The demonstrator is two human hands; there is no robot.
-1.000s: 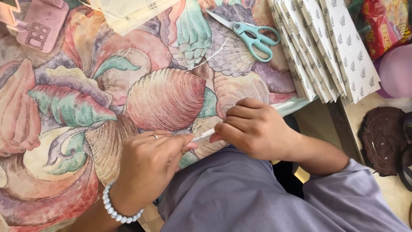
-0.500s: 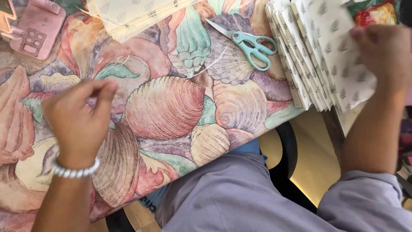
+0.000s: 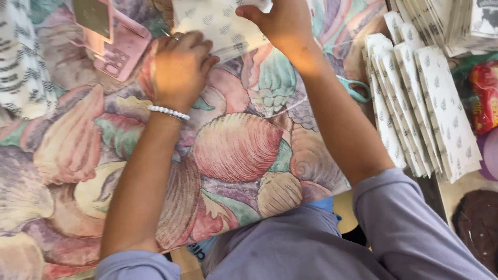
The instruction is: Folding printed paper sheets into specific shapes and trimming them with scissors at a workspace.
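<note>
seashells in pink, green and purple cover the tablecloth [image 3: 233,150] that fills the work surface. both hands are at its far edge on one white leaf-printed paper piece [image 3: 218,23], likely a flat bag. the left hand [image 3: 179,70], with a pearl bracelet [image 3: 168,112] at the wrist, is curled and presses down on the piece's lower left corner. the right hand [image 3: 277,23] pinches its right end; the hands are apart, one at each end. to do this well, the left should hold the sheet flat while the right keeps its edge square, so that nothing creases. a pink device [image 3: 122,46] lies just left of the left hand. teal scissors [image 3: 355,91] peek out beside the right forearm. further right a fanned stack of matching bags [image 3: 425,109] lies flat; whether anything is inside them i cannot tell.
</note>
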